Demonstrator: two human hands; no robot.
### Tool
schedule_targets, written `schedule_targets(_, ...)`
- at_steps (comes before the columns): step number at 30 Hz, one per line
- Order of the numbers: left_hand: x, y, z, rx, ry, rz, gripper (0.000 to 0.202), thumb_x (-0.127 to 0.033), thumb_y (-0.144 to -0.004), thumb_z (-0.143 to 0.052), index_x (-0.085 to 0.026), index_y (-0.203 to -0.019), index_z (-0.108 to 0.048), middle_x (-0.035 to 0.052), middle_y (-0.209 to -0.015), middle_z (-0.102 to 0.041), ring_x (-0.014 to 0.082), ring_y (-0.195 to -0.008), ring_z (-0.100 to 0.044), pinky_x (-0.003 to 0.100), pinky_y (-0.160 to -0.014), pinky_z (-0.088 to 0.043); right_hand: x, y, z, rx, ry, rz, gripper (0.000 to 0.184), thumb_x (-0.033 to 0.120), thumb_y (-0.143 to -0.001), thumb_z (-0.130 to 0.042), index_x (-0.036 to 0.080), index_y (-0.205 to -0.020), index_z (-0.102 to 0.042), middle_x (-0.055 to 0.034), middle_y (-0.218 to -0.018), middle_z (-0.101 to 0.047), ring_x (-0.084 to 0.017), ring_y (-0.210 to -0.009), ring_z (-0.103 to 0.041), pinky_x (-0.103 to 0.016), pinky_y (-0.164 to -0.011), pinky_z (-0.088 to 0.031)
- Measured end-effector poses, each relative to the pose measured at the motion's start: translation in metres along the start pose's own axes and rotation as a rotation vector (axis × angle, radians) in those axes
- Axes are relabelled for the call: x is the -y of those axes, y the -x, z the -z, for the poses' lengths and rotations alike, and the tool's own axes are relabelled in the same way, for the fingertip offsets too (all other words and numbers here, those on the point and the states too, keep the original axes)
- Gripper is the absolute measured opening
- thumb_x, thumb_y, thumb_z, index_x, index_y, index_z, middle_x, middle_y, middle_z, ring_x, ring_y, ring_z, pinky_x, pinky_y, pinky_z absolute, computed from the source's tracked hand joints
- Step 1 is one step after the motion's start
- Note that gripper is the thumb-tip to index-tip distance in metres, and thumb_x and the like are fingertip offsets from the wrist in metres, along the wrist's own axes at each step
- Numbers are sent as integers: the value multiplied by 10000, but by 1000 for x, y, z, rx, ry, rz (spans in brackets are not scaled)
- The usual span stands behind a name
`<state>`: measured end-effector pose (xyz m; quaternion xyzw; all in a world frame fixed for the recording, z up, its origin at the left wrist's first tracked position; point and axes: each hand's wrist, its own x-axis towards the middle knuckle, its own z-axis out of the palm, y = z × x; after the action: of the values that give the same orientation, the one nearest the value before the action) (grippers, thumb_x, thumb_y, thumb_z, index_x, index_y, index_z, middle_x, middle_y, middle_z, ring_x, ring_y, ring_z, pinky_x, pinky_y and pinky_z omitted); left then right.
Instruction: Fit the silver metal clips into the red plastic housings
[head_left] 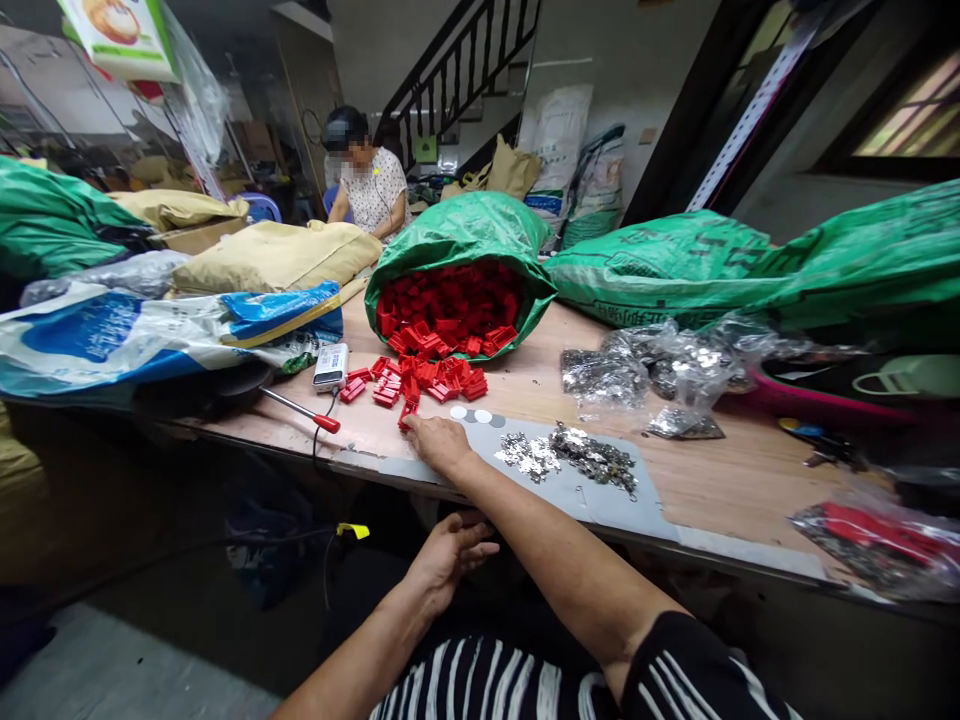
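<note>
My right hand (pixel 441 442) reaches over the table's front edge, its fingers closed on a small red plastic piece (pixel 407 412) at the near side of a loose pile. More red plastic pieces (pixel 450 310) spill from the mouth of a green woven sack (pixel 480 220) lying on its side. Below the table edge, my left hand (pixel 448 556) is held palm up with the fingers apart, and nothing shows in it. To the right of my right hand, small shiny metal parts (pixel 529 455) and darker metal pieces (pixel 600 460) lie in heaps on a grey mat (pixel 645 500).
Clear bags of metal parts (pixel 607 372) lie at the right. A red-handled tool (pixel 326 423) and a small white device (pixel 330 366) are on the left. Tan sacks (pixel 277 258) and another green sack (pixel 667 265) line the back. A person (pixel 371 185) sits beyond the table.
</note>
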<state>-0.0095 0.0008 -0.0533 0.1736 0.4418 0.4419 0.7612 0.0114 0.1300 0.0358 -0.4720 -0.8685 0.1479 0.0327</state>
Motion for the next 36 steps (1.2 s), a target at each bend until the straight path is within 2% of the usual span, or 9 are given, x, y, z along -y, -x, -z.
schedule_targets(5,-12,10,7,55,122,-1,308,-323,-748,-734,-117,-963,-656,128,-1009,-700,221,-851,-693,325,-795,-488,-20,44,11,6,-123,33,339,369,-950,-416,351,-1258,-555,-12,-978,-715,-193,-932,-647,-283,-768,-456)
schedule_targets(6,-14,12,9,77,156,11,315,-358,-783,-696,-112,-975,-655,135,-1009,-701,229,-863,-691,333,-783,-500,-25,59,13,30,-258,92,342,352,-946,-434,319,-1259,-567,-11,-907,-718,-177,-868,-650,-264,-751,-454)
schedule_targets(10,-16,18,19,205,315,36,436,-490,-850,-570,-113,-1060,-629,121,-944,-706,208,-784,-688,301,-664,-516,-46,123,19,233,-670,286,337,299,-925,-482,244,-1232,-609,-18,-949,-695,-136,-806,-622,-223,-746,-449)
schedule_targets(13,-11,25,21,276,343,29,526,-543,-846,-549,-126,-1162,-592,118,-976,-694,188,-773,-677,293,-677,-520,-58,165,16,375,-746,292,313,311,-925,-487,223,-1183,-640,11,-739,-645,-109,-624,-567,-208,-643,-432)
schedule_targets(18,3,34,14,342,160,66,399,-213,-774,-715,-103,-1144,-612,102,-973,-684,143,-798,-661,255,-775,-513,-70,202,0,344,-788,187,322,300,-934,-469,228,-1201,-634,16,-689,-612,-116,-615,-558,-219,-641,-425)
schedule_targets(25,-1,38,5,339,123,47,349,-112,-716,-745,-151,-1042,-626,58,-913,-689,148,-792,-672,310,-795,-536,-83,214,14,291,-712,146,379,326,-914,-501,239,-1276,-571,28,-655,-611,-118,-596,-546,-219,-619,-415)
schedule_targets(28,-6,39,4,322,140,4,353,-107,-722,-742,-174,-1043,-610,77,-1022,-691,188,-897,-682,342,-843,-529,-103,208,27,175,-699,38,336,355,-928,-450,211,-1186,-610,19,-655,-606,-120,-579,-541,-217,-576,-409)
schedule_targets(33,-9,41,2,308,151,-2,339,-132,-748,-729,-174,-1055,-592,88,-1079,-682,223,-947,-685,359,-860,-530,-156,196,35,-343,-303,-286,204,355,-888,-477,215,-941,-616,-27,-812,-665,-177,-732,-606,-276,-670,-437)
schedule_targets(36,-9,40,2,262,137,-11,337,-155,-752,-733,-171,-1054,-583,94,-1077,-684,221,-926,-694,331,-828,-539,-176,194,31,-438,-106,-358,128,288,-844,-515,211,-873,-614,-47,-885,-667,-200,-815,-619,-288,-696,-442)
